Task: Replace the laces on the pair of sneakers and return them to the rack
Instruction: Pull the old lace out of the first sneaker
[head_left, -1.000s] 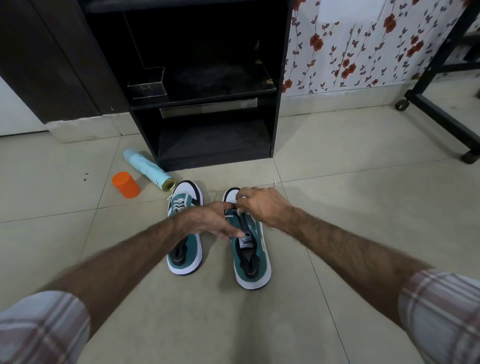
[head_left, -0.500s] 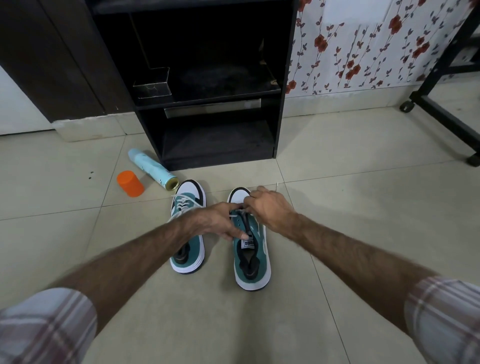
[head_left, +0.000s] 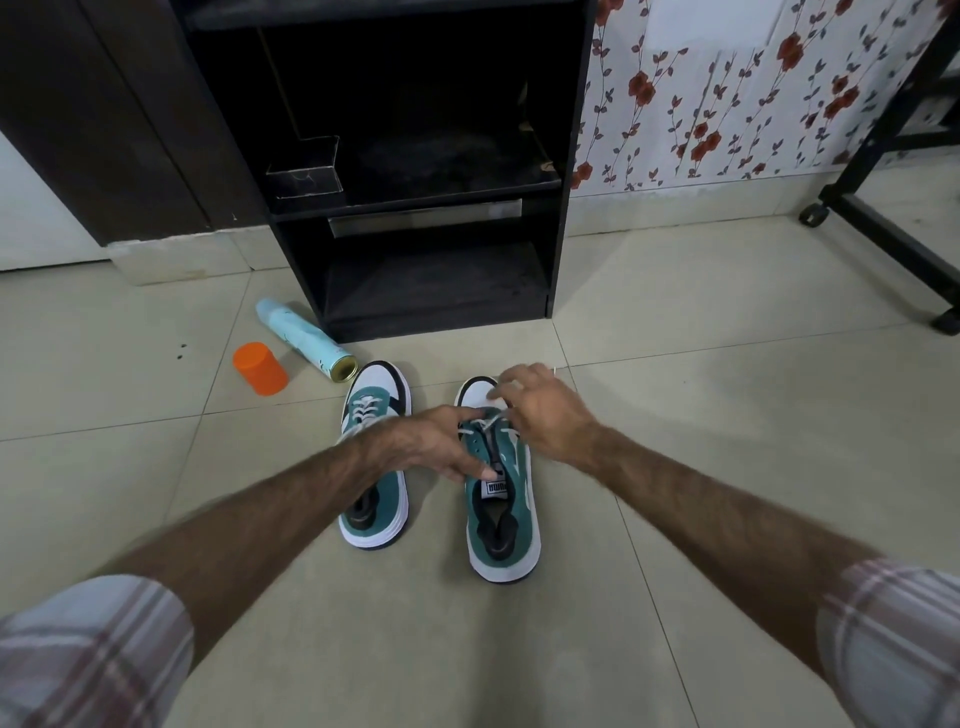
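Black wooden rack (head_left: 563, 156) at 12 o'clock holds a small dark box (head_left: 305, 169). Left hand (head_left: 431, 447) and right hand (head_left: 545, 415) pinch the white lace (head_left: 485, 423) on the right teal-and-white sneaker (head_left: 501, 514); orange plastic cap (head_left: 260, 368) at 10 o'clock.

You've got glossy pale floor tiles (head_left: 675, 322), smooth w/ soft reflections. Rack (head_left: 563, 208) looks like matt black laminate board, dusty shelves. Sneakers: right sneaker (head_left: 506, 514) has teal suede-like cloth upper, smooth white rubbery sole; left sneaker (head_left: 382, 395) same. Orange cap (head_left: 260, 369) is matt plastic. Spray can (head_left: 306, 338) looks metal, semi-gloss. Your sleeve (head_left: 88, 654) is plaid woven cloth.
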